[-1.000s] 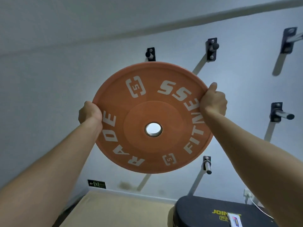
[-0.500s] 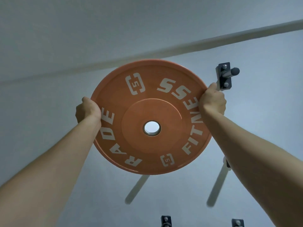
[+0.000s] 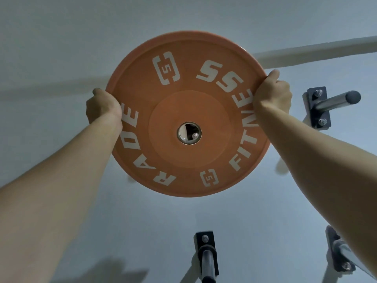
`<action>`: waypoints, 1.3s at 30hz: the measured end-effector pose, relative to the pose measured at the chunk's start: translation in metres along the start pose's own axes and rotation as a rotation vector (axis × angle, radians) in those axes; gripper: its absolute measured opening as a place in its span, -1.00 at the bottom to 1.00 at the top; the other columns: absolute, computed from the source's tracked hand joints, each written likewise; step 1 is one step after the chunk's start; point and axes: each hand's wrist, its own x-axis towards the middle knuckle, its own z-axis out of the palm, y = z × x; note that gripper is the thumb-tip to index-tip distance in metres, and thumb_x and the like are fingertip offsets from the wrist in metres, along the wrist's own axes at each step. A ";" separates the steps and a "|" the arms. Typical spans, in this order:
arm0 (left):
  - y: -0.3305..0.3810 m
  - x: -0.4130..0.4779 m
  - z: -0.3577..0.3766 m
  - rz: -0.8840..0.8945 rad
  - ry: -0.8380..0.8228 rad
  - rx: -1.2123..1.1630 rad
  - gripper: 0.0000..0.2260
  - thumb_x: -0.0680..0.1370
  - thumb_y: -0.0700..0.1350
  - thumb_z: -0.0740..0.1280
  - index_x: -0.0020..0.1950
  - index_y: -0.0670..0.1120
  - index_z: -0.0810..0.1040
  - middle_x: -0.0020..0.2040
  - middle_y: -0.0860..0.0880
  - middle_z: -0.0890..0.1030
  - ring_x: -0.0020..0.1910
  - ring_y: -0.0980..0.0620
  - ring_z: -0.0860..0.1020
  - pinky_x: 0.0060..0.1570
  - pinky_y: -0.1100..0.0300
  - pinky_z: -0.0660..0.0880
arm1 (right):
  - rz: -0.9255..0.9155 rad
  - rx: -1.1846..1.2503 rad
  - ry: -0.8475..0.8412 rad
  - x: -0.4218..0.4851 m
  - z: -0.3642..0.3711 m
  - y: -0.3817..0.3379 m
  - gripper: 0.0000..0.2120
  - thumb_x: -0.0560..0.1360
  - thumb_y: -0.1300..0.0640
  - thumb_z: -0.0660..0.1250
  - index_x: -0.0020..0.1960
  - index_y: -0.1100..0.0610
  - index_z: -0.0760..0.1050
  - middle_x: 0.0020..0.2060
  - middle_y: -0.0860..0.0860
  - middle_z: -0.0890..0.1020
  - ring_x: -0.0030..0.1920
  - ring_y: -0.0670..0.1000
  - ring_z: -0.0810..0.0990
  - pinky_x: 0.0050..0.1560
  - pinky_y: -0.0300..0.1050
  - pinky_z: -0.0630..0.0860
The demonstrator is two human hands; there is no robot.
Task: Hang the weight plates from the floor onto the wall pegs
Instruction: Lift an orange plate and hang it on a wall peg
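An orange weight plate (image 3: 183, 156) with white lettering is held high against the wall, face toward me. My left hand (image 3: 103, 107) grips its left rim and my right hand (image 3: 272, 92) grips its upper right rim. Through the plate's centre hole (image 3: 189, 133) I see part of a dark wall bracket with a bolt; the peg behind the plate is otherwise hidden. Whether the peg is inside the hole I cannot tell.
An empty steel peg (image 3: 334, 102) on a dark bracket sticks out just right of my right hand. Another peg (image 3: 207, 260) is mounted below the plate, and a third (image 3: 342, 252) shows at the lower right behind my forearm. A ceiling edge (image 3: 316, 53) runs above.
The plate has gone higher up the wall and closer to it. A bracket now shows through its centre hole, and the lower pegs have come further into view.
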 end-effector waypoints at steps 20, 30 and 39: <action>-0.008 0.112 0.150 0.246 0.105 0.300 -0.60 0.73 -0.12 -0.12 0.34 -0.17 0.45 0.30 -0.17 0.56 0.23 -0.11 0.56 0.12 0.11 0.46 | -0.074 -0.010 0.112 0.105 0.135 0.001 -0.51 0.61 -0.11 -0.13 -0.04 0.11 0.50 -0.11 0.07 0.59 -0.11 0.14 0.56 -0.02 0.00 0.44; -0.029 0.131 0.179 0.246 0.084 0.396 -0.45 0.72 0.05 -0.15 0.24 -0.21 0.55 0.22 -0.18 0.61 0.18 -0.16 0.58 0.05 0.08 0.39 | -0.111 -0.226 0.061 0.134 0.157 0.020 -0.55 0.60 -0.11 -0.08 0.05 0.10 0.50 -0.06 0.09 0.54 -0.06 0.17 0.51 0.00 0.01 0.39; -0.023 0.113 0.177 0.317 0.113 0.428 -0.41 0.71 0.09 -0.18 0.22 -0.19 0.57 0.20 -0.16 0.62 0.15 -0.13 0.60 -0.05 0.09 0.36 | -0.051 -0.132 0.061 0.126 0.152 0.045 -0.44 0.62 -0.19 -0.15 0.02 0.12 0.52 -0.05 0.08 0.61 -0.04 0.15 0.58 0.09 0.04 0.51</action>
